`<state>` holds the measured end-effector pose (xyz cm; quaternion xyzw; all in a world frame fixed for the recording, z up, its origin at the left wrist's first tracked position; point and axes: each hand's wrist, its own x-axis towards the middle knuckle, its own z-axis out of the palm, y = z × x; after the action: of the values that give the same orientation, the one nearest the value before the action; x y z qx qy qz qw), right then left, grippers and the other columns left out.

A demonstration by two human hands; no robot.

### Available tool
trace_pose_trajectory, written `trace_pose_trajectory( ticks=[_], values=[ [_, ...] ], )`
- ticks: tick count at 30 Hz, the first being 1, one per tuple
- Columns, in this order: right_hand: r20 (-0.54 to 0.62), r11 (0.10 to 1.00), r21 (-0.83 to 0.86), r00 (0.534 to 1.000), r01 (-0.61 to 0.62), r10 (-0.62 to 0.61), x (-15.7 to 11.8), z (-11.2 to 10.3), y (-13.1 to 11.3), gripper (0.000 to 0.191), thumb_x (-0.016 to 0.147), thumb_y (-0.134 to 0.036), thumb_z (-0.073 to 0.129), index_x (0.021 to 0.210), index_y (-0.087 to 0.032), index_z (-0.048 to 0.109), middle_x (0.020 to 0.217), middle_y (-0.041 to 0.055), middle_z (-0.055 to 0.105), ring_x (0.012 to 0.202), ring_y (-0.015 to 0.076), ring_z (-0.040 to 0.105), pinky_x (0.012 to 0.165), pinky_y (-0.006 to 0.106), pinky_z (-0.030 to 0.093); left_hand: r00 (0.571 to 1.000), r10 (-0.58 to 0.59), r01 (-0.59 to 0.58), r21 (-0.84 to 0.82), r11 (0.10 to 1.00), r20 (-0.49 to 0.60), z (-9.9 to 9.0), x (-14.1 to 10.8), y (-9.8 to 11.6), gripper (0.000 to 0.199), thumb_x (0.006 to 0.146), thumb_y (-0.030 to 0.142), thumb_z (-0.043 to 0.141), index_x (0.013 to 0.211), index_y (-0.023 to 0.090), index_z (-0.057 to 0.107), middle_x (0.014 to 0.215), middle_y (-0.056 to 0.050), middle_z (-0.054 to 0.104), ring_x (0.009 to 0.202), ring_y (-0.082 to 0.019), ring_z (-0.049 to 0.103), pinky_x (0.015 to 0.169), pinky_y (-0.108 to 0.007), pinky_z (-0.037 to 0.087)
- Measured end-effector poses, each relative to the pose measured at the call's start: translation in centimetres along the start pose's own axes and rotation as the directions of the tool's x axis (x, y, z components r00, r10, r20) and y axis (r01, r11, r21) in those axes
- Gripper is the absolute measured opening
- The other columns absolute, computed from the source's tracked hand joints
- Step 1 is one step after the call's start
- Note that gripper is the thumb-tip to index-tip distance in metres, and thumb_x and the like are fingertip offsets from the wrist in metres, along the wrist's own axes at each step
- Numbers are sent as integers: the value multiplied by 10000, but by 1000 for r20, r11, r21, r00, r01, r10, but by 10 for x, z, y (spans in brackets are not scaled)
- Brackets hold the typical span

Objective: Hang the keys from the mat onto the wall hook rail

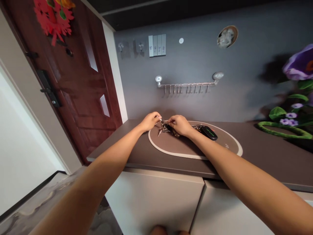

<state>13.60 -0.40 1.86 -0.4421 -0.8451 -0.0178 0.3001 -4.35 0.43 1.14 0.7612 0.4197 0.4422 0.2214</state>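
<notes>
My left hand (150,121) is closed in a pinch on the left end of a bunch of keys (161,130). Close beside it, my right hand (180,125) pinches the same bunch from the right, its fingers covering part of it. The keys hang just over or touch an oval brown mat (171,147) with a pale rim; I cannot tell which. Right of my right hand, a black case with green lettering (209,133) lies on the mat, with more metal pieces (197,126) at its left, partly hidden by my wrist.
A clear rail with several hooks (188,85) is fixed to the grey wall above the counter (259,153). Two single hooks (141,47) and a switch panel (157,45) sit higher up. Purple artificial flowers (290,114) stand at right. A dark red door (80,81) is at left.
</notes>
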Motion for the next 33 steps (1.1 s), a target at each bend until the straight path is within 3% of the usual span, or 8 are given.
trace_pose_trajectory(
  ticks=[4,11,16,24,33],
  values=[
    [-52,990,137,997,-44,51,-1,1,-8,151,732,-177,527,822,-161,647,814,54,654,761,149,573,746,252,402,989,-148,145,-393,908,21,4,-1,5,86,841,221,421,799,148,403,638,7,542,587,-112,592,636,-312,493],
    [-7,894,423,986,-150,169,-3,9,-13,199,759,-318,499,807,-175,630,740,26,649,653,127,558,659,251,406,972,-235,162,-644,747,-27,5,-4,17,91,847,211,436,810,130,417,752,-43,602,622,-133,633,682,-346,510],
    [-26,764,624,972,-166,232,-2,13,-12,193,721,-335,541,746,-162,622,674,23,622,601,106,534,611,233,411,971,-237,136,-736,663,-34,7,-2,15,99,846,203,441,789,121,441,729,-40,602,639,-123,630,765,-384,490],
    [126,426,859,924,-284,361,-3,11,-19,170,660,-300,617,655,-139,563,590,4,561,528,73,490,572,218,421,980,-199,96,-799,593,-30,8,-4,18,99,831,184,468,757,129,433,724,-36,603,683,-122,631,838,-389,459],
    [92,444,858,927,-260,365,-4,9,-21,119,653,-264,573,649,-147,551,558,-22,527,518,66,467,553,203,382,992,-121,47,-810,584,-29,7,-2,15,123,779,195,556,766,124,456,743,-39,615,730,-123,628,890,-394,430]
  ],
)
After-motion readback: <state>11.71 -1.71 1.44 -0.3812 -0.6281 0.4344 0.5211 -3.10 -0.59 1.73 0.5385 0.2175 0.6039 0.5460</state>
